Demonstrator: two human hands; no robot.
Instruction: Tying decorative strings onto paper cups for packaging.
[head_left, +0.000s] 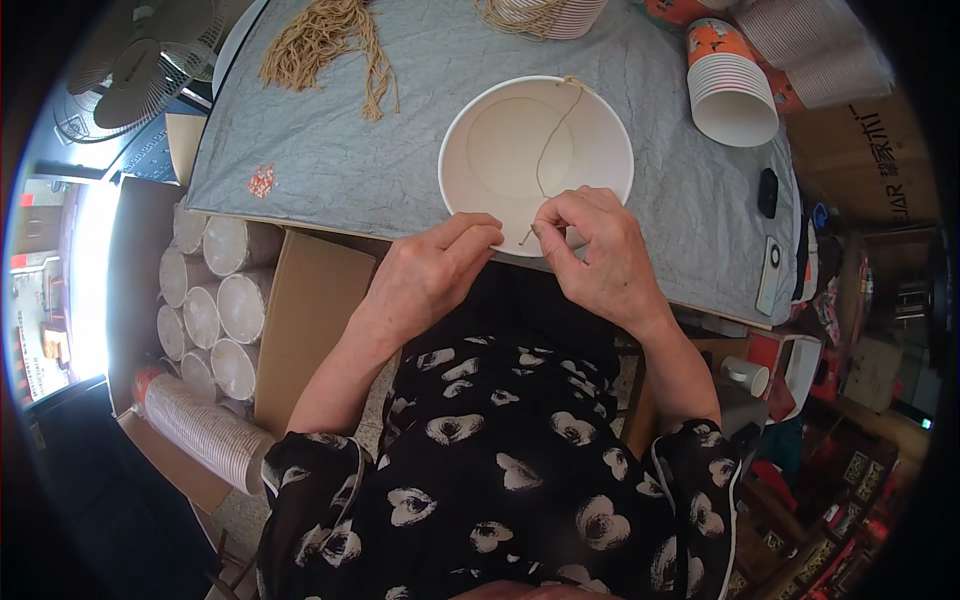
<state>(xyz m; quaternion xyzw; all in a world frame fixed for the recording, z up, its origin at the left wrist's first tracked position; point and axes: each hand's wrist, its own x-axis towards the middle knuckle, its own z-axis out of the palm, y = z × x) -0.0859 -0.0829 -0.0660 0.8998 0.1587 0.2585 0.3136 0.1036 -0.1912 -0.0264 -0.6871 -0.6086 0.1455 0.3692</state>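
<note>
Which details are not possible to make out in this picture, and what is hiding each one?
All in the head view:
- Left hand: its thumb is not clearly visible, covered by its own fingers.
- Right hand: its fingers hide part of the tan string.
- White bucket: its outer wall is hidden beneath the rim.
- Striped stack: cut off by the upper edge.
- Red-and-white bits: too small to identify.

It looks like a small workshop: cord bundle, worktable and carton of stacked tubs.
</note>
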